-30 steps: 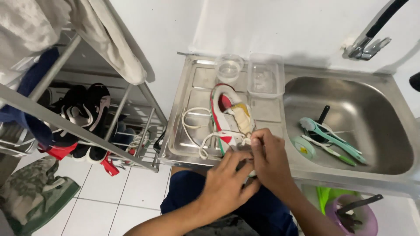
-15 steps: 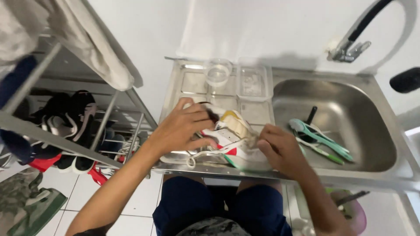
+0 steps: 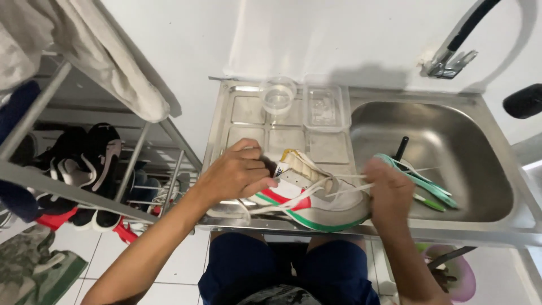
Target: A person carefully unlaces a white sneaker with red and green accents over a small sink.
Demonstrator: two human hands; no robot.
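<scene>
The shoe (image 3: 307, 197) lies on its side on the steel counter (image 3: 237, 110), close to the front edge. If the lace (image 3: 350, 189) gets a hard tug, the shoe could slide off the edge and fall to the floor. It could also be dragged toward the sink (image 3: 480, 169), which sits just past the right hand's grip. The lace runs tight from the shoe to that grip, so a jerk might pull it out of a hole or snag it. A loose loop of lace hangs below the left hand's grip, over the counter edge, and could catch on something.

The left hand (image 3: 237, 172) is curled shut on the back end of the shoe, by its dark opening. The fingers wrap over the top and hold it down on the counter. The right hand (image 3: 389, 195) sits at the toe end of the shoe. It looks blurred, so I can only guess, but its grip seems closed on the white lace.

Beyond the left grip stand a clear cup (image 3: 278, 93) and a clear box (image 3: 323, 107). Past the right grip, green brushes (image 3: 423, 183) lie in the sink.
</scene>
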